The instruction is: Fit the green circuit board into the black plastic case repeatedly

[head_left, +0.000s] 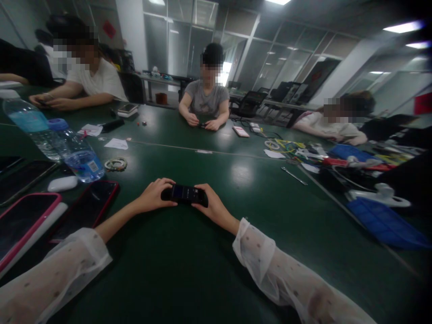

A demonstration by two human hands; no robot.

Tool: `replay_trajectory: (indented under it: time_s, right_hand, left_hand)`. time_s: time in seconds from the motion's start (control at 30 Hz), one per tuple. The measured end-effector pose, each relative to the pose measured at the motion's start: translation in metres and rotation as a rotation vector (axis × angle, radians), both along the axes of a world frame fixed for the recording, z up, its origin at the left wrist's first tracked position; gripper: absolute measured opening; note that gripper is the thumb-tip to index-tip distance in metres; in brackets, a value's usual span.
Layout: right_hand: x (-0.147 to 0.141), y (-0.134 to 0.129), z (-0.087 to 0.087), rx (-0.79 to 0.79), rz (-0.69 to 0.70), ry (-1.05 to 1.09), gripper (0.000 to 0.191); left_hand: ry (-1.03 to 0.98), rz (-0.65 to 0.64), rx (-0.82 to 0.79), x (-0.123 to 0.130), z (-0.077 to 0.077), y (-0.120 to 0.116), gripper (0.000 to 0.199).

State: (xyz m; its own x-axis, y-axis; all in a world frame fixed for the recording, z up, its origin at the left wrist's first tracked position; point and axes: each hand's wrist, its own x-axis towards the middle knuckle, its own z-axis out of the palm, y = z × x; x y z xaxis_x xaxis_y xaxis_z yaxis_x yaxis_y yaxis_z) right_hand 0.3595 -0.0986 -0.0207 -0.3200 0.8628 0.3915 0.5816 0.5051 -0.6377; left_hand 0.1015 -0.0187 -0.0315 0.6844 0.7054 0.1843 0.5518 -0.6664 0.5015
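A small black handheld device [184, 193] with rounded ends and a dim lit screen is held level just over the green table [162, 265]. My left hand [157, 195] grips its left end, thumb at the near edge and fingers along the far edge. Around the right end my right hand [211, 204] is closed in the same way. What the screen shows is too small to read. To the left of my left hand lies a dark phone with a red edge [88, 208]. A beaded bracelet [115, 164] rests beyond it.
Two water bottles [79, 155] stand at the left, near a white earphone case [62, 183] and a pink-edged phone [25, 225]. A wrench [294, 176], blue trays [384, 220] and tangled cables [286, 147] lie at the right. Several people sit around the table, one person [207, 99] opposite.
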Motion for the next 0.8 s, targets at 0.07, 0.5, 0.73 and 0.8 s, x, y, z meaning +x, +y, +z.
replay_trajectory:
  time_s: [0.07,0.5,0.73,0.8]
  right_hand:
    - [0.0,0.0,0.0,0.017,0.01,-0.006,0.05]
    - [0.002,0.005,-0.007,-0.084,-0.028,0.081,0.053]
    - [0.002,0.005,-0.008,-0.113,-0.027,0.097,0.053]
    - [0.002,0.005,-0.008,-0.111,-0.028,0.097,0.053]
  left_hand:
    - [0.006,0.007,0.006,0.001,0.001,0.0,0.049]
    - [0.027,0.014,-0.041,-0.001,-0.003,0.005,0.054]
    - [0.008,0.007,-0.019,-0.002,-0.006,0.006,0.045]
    - [0.004,0.009,-0.017,-0.001,-0.007,0.006,0.044]
